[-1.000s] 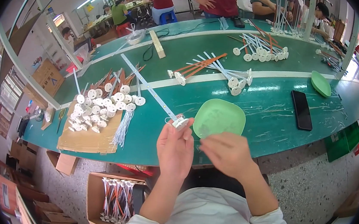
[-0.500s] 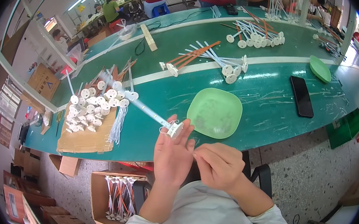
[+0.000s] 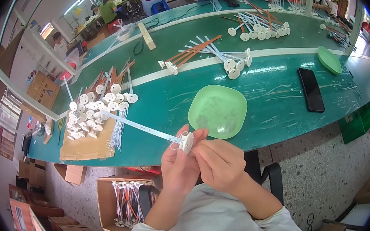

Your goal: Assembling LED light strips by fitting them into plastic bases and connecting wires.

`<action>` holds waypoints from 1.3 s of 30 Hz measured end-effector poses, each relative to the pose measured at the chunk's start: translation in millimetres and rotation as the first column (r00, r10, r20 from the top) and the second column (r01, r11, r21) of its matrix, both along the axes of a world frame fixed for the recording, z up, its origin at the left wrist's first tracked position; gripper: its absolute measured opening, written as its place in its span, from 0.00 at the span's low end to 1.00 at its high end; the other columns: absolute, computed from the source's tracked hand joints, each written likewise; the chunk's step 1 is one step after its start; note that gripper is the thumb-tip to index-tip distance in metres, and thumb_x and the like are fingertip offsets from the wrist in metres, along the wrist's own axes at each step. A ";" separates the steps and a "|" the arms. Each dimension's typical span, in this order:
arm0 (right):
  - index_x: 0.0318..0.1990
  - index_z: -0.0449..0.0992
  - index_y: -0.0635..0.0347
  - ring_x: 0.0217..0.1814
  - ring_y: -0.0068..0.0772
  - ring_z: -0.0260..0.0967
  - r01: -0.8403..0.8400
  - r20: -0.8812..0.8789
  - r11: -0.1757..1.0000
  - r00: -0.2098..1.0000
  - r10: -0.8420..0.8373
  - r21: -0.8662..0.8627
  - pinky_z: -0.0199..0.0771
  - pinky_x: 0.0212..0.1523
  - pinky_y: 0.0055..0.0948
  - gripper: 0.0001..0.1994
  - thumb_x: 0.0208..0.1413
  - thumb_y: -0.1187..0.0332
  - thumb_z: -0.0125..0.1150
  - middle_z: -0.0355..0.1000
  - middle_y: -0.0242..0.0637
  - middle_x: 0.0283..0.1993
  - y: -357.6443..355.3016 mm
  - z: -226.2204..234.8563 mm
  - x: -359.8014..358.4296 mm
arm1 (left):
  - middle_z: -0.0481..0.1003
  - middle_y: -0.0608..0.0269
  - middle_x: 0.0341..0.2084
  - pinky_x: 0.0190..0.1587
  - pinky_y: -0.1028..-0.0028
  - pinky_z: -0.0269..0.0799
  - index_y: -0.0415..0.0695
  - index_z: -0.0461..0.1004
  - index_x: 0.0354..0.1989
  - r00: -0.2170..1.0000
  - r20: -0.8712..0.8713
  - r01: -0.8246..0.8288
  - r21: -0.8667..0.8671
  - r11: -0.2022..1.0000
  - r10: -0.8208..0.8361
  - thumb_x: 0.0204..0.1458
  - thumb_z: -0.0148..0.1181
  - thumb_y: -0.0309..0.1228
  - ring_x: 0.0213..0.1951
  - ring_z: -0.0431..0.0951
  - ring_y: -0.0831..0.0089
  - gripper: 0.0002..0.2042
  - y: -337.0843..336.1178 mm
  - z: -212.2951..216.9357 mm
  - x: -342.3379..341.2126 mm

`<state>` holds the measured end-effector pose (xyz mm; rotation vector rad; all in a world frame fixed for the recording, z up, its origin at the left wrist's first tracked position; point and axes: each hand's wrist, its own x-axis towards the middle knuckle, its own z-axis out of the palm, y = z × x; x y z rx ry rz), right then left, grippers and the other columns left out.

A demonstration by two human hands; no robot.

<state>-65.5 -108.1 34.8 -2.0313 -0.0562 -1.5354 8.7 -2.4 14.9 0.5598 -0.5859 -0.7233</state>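
White round plastic disc [image 3: 187, 143], fixed at the end of a long, narrow, pale strip dotted with small yellowish spots [image 3: 143, 128], is held above the near edge of a long green work table [image 3: 161, 88]. Disc stands on edge, flat face turned right; strip runs off leftward, its far end in line with the pile there, contact cannot be told. Thin pale wire [image 3: 174, 145] curls beside the disc.

Left hand [image 3: 179, 168]: thumb and fingers clamped on the disc, thumb nearest the body. Right hand [image 3: 222, 163]: fingertips drawn together close by the disc's flat face; whether they touch it or pinch something small, cannot tell.

Just beyond the hands, a light green, rounded-square plastic plate [image 3: 220, 93], dark specks on its bottom. Left: a heap of similar white discs with strips [image 3: 89, 114] on a flat brown cardboard sheet [image 3: 88, 151], a bundle of thin white wires [image 3: 118, 129] at its right edge. Farther back, a group of orange and pale strips with white discs [image 3: 234, 69]. To the right, a black phone [image 3: 311, 90], and near it a second green plate [image 3: 329, 61]. Below the table, an open cardboard box [image 3: 103, 201] holds more disc-and-strip pieces.
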 end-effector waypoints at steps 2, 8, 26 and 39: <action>0.32 0.76 0.69 0.24 0.38 0.73 0.000 -0.021 1.000 1.000 0.000 -0.030 0.72 0.23 0.28 0.06 0.44 0.84 0.61 0.75 0.41 0.30 0.5 2.1 -1.0 | 0.67 0.44 0.61 0.65 0.54 0.63 0.37 0.55 0.69 0.997 0.061 -0.041 0.058 0.998 0.037 0.65 0.51 0.31 0.66 0.63 0.48 0.26 -0.1 0.3 -0.7; 0.33 0.76 0.69 0.25 0.38 0.72 0.036 -0.081 0.998 0.996 -0.041 -0.060 0.72 0.24 0.29 0.08 0.42 0.84 0.61 0.74 0.40 0.30 0.3 7.2 -3.5 | 0.68 0.40 0.60 0.65 0.53 0.63 0.33 0.57 0.67 0.981 0.181 -0.080 0.085 0.993 0.064 0.65 0.51 0.31 0.63 0.66 0.46 0.25 1.1 -4.9 2.6; 0.31 0.78 0.63 0.30 0.39 0.76 0.268 -0.241 0.960 0.929 -0.280 -0.083 0.75 0.28 0.30 0.06 0.45 0.78 0.69 0.77 0.42 0.31 -101.0 5.4 -25.5 | 0.78 0.58 0.30 0.36 0.69 0.74 0.36 0.77 0.38 0.403 0.876 -0.877 0.453 0.163 -0.265 0.65 0.46 0.47 0.30 0.78 0.70 0.23 103.2 85.7 276.4; 0.29 0.79 0.63 0.33 0.43 0.75 0.471 -0.493 0.882 0.762 -0.421 -0.025 0.73 0.35 0.36 0.05 0.43 0.76 0.69 0.77 0.41 0.29 -148.0 -26.9 -37.7 | 0.78 0.49 0.31 0.42 0.55 0.76 0.42 0.77 0.33 -0.186 0.739 -0.979 -0.086 0.184 -0.648 0.55 0.59 0.44 0.37 0.80 0.51 0.15 -47.1 122.6 260.8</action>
